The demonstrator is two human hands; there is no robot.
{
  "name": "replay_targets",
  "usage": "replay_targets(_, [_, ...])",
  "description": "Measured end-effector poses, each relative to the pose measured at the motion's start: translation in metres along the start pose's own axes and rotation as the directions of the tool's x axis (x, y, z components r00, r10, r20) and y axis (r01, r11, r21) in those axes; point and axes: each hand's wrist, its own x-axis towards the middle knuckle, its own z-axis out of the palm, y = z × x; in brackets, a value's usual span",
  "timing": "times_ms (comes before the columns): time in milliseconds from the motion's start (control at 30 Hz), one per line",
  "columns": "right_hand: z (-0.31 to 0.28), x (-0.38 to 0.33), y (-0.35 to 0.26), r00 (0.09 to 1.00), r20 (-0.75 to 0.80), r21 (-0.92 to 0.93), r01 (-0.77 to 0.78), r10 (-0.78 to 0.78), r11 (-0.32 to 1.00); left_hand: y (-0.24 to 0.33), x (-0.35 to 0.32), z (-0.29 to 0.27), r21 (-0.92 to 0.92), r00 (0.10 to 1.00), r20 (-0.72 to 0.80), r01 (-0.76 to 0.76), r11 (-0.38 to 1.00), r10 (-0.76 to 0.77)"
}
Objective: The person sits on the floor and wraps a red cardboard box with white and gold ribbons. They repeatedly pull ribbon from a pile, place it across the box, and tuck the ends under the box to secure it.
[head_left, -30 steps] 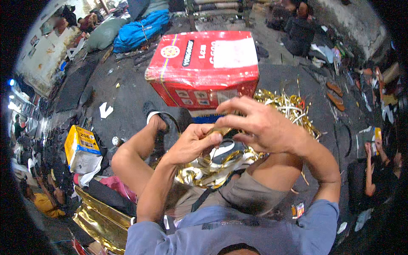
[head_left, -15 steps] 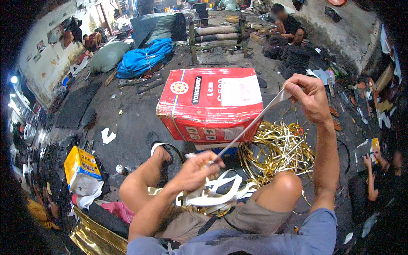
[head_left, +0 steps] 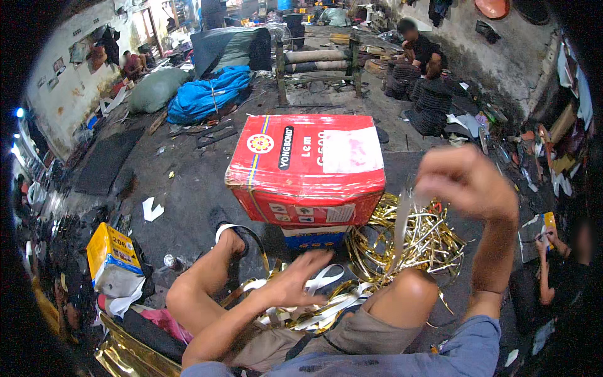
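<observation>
A pale narrow strip (head_left: 400, 229) hangs down from the pinched fingers of my right hand (head_left: 465, 182), which is raised and smeared by motion to the right of the red carton (head_left: 304, 169). My left hand (head_left: 295, 281) holds nothing, its fingers stretched out and apart above my lap. Under and around it lies a loose heap of white and gold strips (head_left: 326, 308). A larger tangle of shiny gold strips (head_left: 414, 239) rests on the floor between the carton and my right knee.
The red carton stands on a blue box (head_left: 314, 237). At the left are a yellow and blue container (head_left: 116, 251) and a gold sheet (head_left: 138, 345). Farther off lie a blue bundle (head_left: 210, 94) and stacked dark pieces (head_left: 430, 103). Other people sit far right, near right and far left.
My left hand has let go of the strip and opened. My right hand has moved lower and slightly right, and the strip, stretched between both hands before, now hangs free from it.
</observation>
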Motion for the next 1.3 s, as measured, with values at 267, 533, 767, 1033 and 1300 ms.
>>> replay_targets(267, [0.059,0.060,0.051,0.959,-0.210,0.227,-0.141,0.190,0.963,0.065,0.079,-0.105,-0.710,0.924,0.016,0.279,0.646,-0.381])
replay_targets(533, [0.081,0.083,0.164,0.885,-0.319,0.402,-0.199,0.341,0.894,-0.045,0.005,-0.309,-0.232,0.834,-0.246,0.444,0.866,-0.494])
replay_targets(767, [0.119,0.109,0.129,0.860,-0.326,0.088,-0.385,0.392,0.919,-0.066,0.153,-0.220,0.494,0.699,-0.642,0.063,0.867,0.315])
replay_targets(1033, [0.113,0.086,0.119,0.849,-0.403,-0.021,-0.380,0.340,0.925,-0.022,0.251,-0.109,-0.003,0.857,-0.499,-0.148,0.989,0.127])
replay_targets(1300, [0.110,0.070,0.125,0.894,-0.427,-0.207,-0.245,0.138,0.947,-0.011,0.243,-0.101,0.172,0.801,-0.535,-0.207,0.963,0.268])
